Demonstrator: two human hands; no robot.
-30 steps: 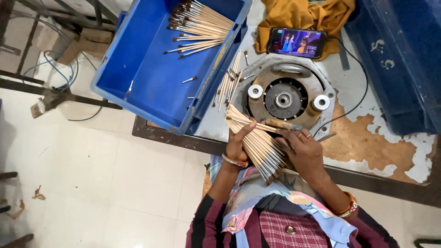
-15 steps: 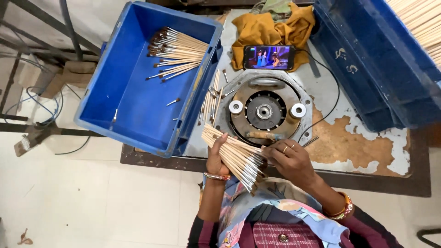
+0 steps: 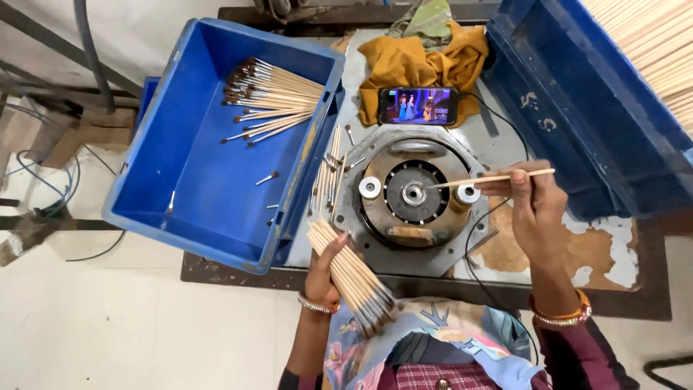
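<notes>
Worn metal worktable [image 3: 621, 267], left hand [image 3: 323, 278] gripping brush bundle [image 3: 351, 276], tips hidden, right hand [image 3: 533, 206] fingers pinching single stick [image 3: 491, 178].

Even, diffuse light is falling from overhead, casting soft shadows. The phone screen [image 3: 418, 105] is glowing brightly. Wide-angle distortion is bending lines at the frame edges. Focus is holding sharp; slight compression softness is showing.

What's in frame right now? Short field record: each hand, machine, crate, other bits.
left hand: grips a bundle of wooden sticks
right hand: holds a single stick, tip at the hub of the round metal machine
blue crate: left of the machine, holds a pile of brushes
phone: screen lit, lies on a yellow cloth
</notes>
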